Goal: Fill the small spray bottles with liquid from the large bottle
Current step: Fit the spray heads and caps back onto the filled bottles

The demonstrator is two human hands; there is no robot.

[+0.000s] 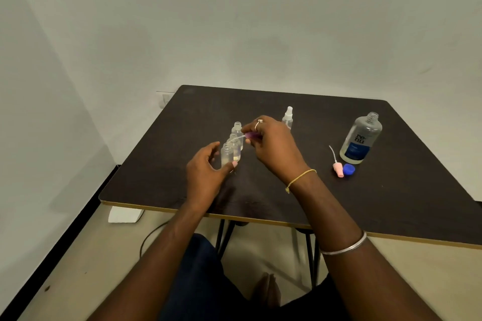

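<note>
Three small clear bottles without tops stand in a row on the dark table. My left hand holds the nearest bottle, thumb at its base. Behind it stand the middle bottle and the far bottle. My right hand pinches a purple spray top; its thin tube points left over the middle bottle's mouth. A capped small spray bottle stands behind my right hand. The large clear bottle with a blue label stands uncapped at the right.
A pink spray top with its tube lies next to a blue cap in front of the large bottle. The table's front edge runs close to my forearms. A white block lies on the floor at the left.
</note>
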